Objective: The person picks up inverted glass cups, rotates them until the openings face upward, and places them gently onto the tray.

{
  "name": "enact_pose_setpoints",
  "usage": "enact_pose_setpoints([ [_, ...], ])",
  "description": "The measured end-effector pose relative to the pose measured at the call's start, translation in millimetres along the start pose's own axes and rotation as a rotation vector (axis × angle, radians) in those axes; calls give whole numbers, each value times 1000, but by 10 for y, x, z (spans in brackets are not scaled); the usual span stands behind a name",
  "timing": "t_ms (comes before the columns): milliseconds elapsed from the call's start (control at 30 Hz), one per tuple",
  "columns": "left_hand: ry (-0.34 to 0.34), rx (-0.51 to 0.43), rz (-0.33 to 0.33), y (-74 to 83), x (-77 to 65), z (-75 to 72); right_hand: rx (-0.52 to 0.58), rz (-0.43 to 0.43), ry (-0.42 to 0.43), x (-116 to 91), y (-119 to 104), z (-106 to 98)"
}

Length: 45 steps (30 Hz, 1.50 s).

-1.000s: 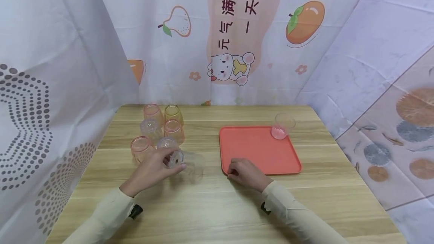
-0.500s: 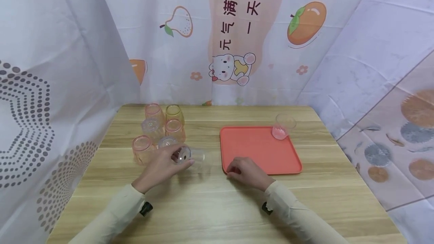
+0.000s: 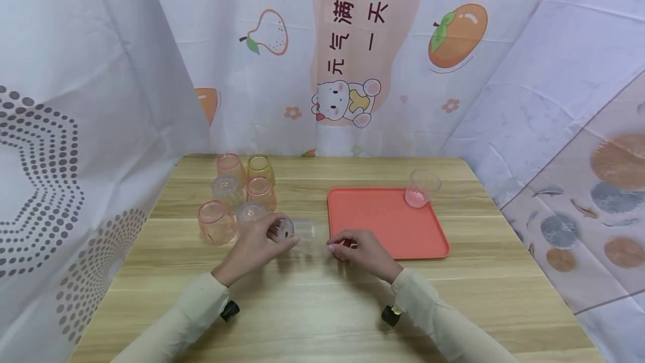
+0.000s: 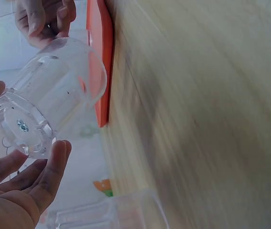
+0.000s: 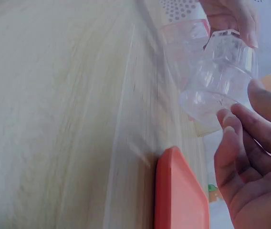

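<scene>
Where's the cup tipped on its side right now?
In the head view, the cup is in the left hand, left of centre, between the grouped cups and the tray, its mouth toward the right hand.

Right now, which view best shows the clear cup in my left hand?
The left wrist view: the clear cup looms large, marked base to rim, with your left hand gripping the base end. The head view shows it small and faint; the right wrist view, rim-first, overlapping a pink cup.
</scene>
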<state>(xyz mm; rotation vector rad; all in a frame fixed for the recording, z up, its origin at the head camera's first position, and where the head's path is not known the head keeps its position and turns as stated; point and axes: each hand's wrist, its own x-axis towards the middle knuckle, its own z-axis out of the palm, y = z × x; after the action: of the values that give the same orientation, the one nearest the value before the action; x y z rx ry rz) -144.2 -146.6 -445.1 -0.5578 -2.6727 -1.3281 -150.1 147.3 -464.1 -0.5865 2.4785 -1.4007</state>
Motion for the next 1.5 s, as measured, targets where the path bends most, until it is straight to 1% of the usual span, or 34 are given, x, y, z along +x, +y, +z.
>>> enact_pose_setpoints([
  [133,7,-10,-23,-10,8,41,126,72,33,-4,-21,12],
  [267,5,-30,-36,-9,12,80,219,99,52,-1,-18,21],
  [367,-2,-54,-50,1,6,113,264,100,66,9,-10,38],
  [500,-5,-74,-57,0,-2,142,331,127,78,15,-11,57],
  [567,-9,-75,-49,-11,-2,146,357,142,79,12,-16,57],
  [700,-32,-80,-30,-24,8,148,384,141,82,2,-20,42],
  [800,-55,-96,-26,-31,19,154,404,119,85,-5,-28,30],
  [900,-81,-121,-39,-32,34,167,400,81,96,-16,-38,12],
  [1000,-106,-137,-54,-35,58,186,360,33,119,-20,-33,-13],
  [1067,-119,-134,-53,-45,75,200,322,-6,134,-20,-24,-30],
  [1133,-127,-114,-39,-60,87,212,279,-43,145,-19,-16,-46],
  [1233,-130,-52,-8,-85,86,218,227,-84,158,-28,-8,-71],
  [1333,-137,-3,23,-108,78,225,192,-94,182,-43,5,-103],
  [1500,-179,7,25,-120,82,271,142,-106,227,-64,44,-172],
])
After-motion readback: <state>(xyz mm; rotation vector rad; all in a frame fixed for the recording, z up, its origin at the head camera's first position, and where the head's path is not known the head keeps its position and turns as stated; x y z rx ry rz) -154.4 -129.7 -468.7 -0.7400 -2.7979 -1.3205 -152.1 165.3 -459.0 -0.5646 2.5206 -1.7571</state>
